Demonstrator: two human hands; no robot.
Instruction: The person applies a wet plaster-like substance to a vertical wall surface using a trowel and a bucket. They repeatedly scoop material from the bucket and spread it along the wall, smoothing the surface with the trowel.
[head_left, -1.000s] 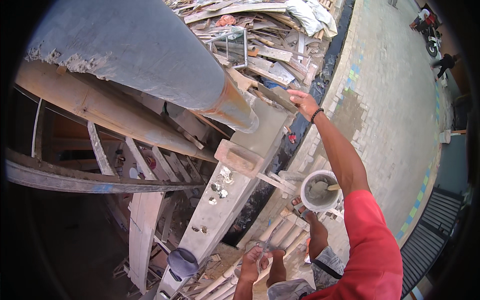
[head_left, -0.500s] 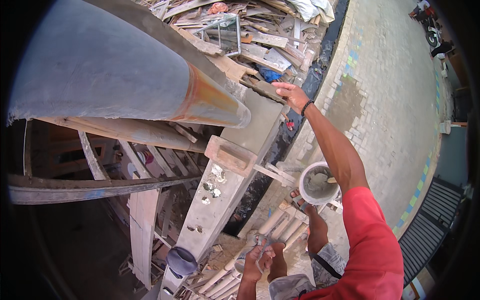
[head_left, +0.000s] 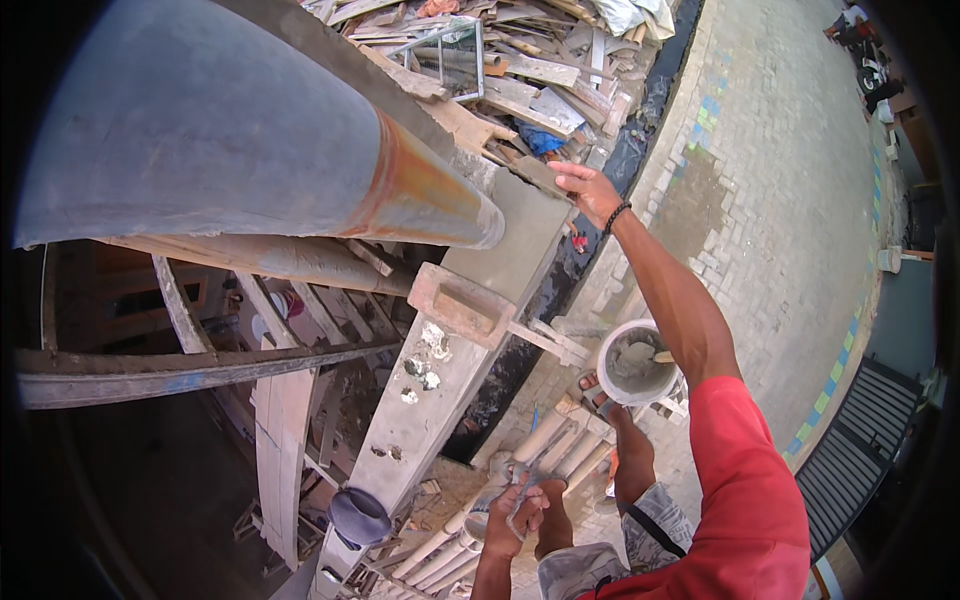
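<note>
Hand (head_left: 590,192) on flat board (head_left: 537,175), oblong wooden float (head_left: 461,305), round bucket (head_left: 610,386)

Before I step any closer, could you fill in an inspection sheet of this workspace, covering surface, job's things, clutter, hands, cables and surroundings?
Surface: gray ledge, with white patches and dark spots.
Job's things: float lying on the ledge; bucket holding gray mix, to the ledge's right.
Clutter: heaped wood beyond the ledge; dark cap on its near part.
Hands: right hand at the end of a board, grip unclear; left hand around something thin and gray, kind unclear.
Cables: nothing seen.
Surroundings: large pipe, rust-stained near its end; dark ditch beside the ledge; paving and slatted gate to the right.
</note>
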